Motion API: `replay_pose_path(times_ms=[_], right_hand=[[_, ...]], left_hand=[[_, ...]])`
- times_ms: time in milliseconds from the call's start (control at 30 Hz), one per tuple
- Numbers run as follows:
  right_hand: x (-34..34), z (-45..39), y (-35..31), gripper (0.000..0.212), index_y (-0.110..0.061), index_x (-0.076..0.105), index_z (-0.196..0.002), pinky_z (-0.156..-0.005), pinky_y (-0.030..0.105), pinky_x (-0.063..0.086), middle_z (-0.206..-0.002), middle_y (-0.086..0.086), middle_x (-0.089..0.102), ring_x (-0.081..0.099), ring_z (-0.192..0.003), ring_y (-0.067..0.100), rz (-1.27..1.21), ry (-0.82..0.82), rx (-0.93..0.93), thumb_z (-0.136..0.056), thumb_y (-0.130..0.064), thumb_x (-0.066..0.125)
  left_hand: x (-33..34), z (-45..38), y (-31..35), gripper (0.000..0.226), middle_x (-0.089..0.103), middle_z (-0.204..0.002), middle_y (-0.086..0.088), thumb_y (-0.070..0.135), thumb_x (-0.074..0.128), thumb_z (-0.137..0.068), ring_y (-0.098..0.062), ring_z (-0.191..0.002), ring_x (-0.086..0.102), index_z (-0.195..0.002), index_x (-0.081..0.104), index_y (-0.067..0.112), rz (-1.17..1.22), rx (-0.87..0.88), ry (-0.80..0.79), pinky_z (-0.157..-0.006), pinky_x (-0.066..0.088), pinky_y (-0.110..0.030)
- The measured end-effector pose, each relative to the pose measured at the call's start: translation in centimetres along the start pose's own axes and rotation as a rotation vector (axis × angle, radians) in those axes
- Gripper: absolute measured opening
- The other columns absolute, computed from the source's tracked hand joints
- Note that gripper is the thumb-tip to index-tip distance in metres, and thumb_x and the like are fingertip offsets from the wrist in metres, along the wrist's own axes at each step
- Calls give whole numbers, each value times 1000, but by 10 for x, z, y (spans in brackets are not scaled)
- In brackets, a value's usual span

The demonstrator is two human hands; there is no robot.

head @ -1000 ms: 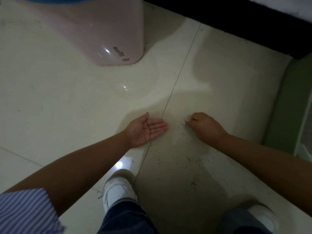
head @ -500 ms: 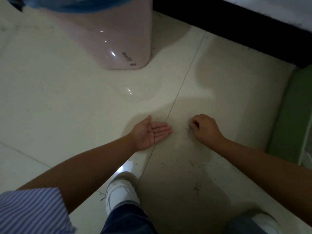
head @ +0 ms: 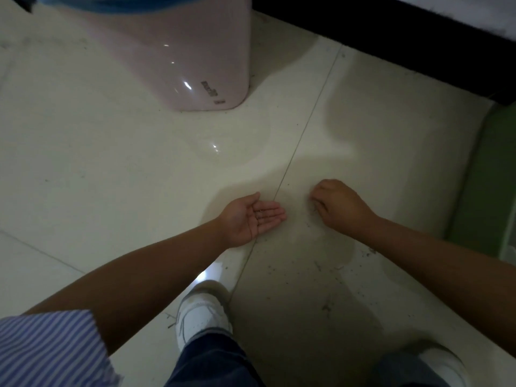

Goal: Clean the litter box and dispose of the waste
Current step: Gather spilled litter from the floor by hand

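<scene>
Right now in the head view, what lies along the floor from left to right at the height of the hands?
Bare floor tile → left hand, palm up → tile joint → right hand, curled, knuckles up → green object at the frame edge.

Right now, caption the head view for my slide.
Left hand cupped palm-up, right hand pinching litter specks off tile floor.

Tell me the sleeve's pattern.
Blue and white stripes on the left sleeve, seen in the head view.

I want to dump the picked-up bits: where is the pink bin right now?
The pink bin stands on the tiled floor at the upper left of the head view, ahead of the open left hand.
</scene>
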State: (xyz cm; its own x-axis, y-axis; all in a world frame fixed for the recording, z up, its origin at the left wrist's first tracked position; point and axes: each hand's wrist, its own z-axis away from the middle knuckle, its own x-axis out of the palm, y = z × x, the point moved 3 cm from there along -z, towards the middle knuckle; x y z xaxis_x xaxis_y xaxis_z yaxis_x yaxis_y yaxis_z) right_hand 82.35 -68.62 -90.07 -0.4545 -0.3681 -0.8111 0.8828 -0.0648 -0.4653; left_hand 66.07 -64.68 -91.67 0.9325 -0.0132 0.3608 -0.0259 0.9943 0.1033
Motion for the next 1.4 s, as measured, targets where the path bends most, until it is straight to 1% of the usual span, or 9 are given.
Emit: replay_pose_path(times_ms=[167, 300, 500, 600, 767, 900, 1033, 1233, 1400], right_hand=[[10, -22, -18, 23, 10, 63, -73, -53, 32, 55, -77, 25, 64, 65, -67, 37, 241, -41, -224, -50, 13, 62], [17, -17, -19, 29, 5, 62, -66, -47, 26, 51, -71, 20, 64, 63, -61, 32, 317, -73, -283, -42, 9, 78], [20, 14, -5, 23, -2, 63, -57, -46, 21, 46, -62, 13, 62, 59, -52, 28, 306, -195, -254, -45, 1, 82], [21, 14, -8, 17, 1, 69, -69, -54, 27, 53, -72, 17, 67, 66, -61, 31, 273, -110, -236, -64, -6, 54], [17, -11, -26, 43, 16, 55, -115, -95, 43, 47, -121, 33, 55, 56, -112, 41, 356, -61, -236, -84, -7, 38], [20, -1, -21, 20, 12, 59, -95, -75, 41, 55, -105, 28, 57, 58, -94, 39, 245, -178, -170, -83, 3, 46], [34, 20, -4, 29, 0, 48, -117, -98, 36, 37, -122, 16, 47, 46, -111, 29, 291, -186, -192, -100, -14, 29], [8, 35, 19, 28, 4, 68, -87, -67, 29, 54, -85, 19, 68, 67, -74, 34, 204, -21, -100, -71, -15, 56], [13, 25, 25, 62, 0, 51, -122, -94, 29, 33, -122, 17, 48, 43, -113, 29, -5, -9, 175, -74, -32, 73]], left_hand=[[-9, 5, 7, 47, 61, -91, -20, 25, 26, -102, -28, -92, 61, -86, 56, -8, -24, 68, 47, -91, 43, -34], [-22, 7, 9, 46, 70, -66, -18, 24, 29, -101, -23, -58, 70, -83, 56, -8, 12, 108, 80, -57, 57, -25], [-14, 8, 4, 45, 68, -69, -19, 22, 28, -101, -26, -80, 59, -83, 56, -8, 18, 110, 70, -60, 57, -26], [-9, 7, 3, 44, 66, -75, -20, 21, 28, -101, -27, -80, 59, -83, 55, -8, 7, 109, 71, -75, 54, -31], [-12, 5, 0, 46, 63, -81, -19, 24, 27, -102, -25, -78, 60, -83, 56, -6, -94, 87, 132, -51, 55, -21], [-12, 2, 3, 47, 60, -83, -18, 26, 29, -102, -21, -52, 69, -80, 56, -5, -198, 53, 164, -47, 54, -20], [-8, -1, 4, 49, 65, -73, -20, 29, 29, -102, -21, -48, 68, -80, 56, -6, -155, 50, 137, -47, 55, -23], [0, -6, -1, 53, 70, -61, -18, 33, 27, -102, -24, -54, 70, -84, 57, -8, -91, 37, 39, -51, 57, -26], [1, -8, 0, 52, 69, -58, -16, 34, 28, -102, -20, -50, 69, -83, 57, -5, -162, 17, 62, -49, 56, -23]])
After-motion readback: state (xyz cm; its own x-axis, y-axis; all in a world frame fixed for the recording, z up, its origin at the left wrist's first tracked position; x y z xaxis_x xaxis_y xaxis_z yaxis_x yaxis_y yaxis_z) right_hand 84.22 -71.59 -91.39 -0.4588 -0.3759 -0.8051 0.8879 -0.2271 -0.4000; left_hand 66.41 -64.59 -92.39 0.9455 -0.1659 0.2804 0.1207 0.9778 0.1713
